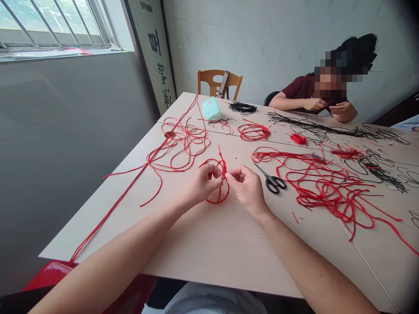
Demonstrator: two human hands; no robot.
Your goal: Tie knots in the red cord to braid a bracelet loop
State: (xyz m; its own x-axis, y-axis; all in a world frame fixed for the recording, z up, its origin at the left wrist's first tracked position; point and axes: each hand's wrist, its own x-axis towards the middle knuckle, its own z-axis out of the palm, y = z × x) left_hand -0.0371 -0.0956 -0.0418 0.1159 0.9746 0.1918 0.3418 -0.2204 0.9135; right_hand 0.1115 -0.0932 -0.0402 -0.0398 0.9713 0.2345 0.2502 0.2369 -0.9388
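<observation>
Along the left side of the table (209, 248) a long red cord (108, 213) lay loose. Near the middle, my left hand (203, 185) pinched the knotted red loop (223, 172) between thumb and forefinger. My right hand (247, 188) curled just beside it, contact unclear. Right of that lay black-handled scissors (271, 183): a careless tug could have snagged the loop on them.

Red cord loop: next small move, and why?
Probably draw the knotted stretch of the red cord loop snug: the left hand pinches the cord beside the knots, the right hand's fingertips sit against them, and the lower loop lies slack on the table.
</observation>
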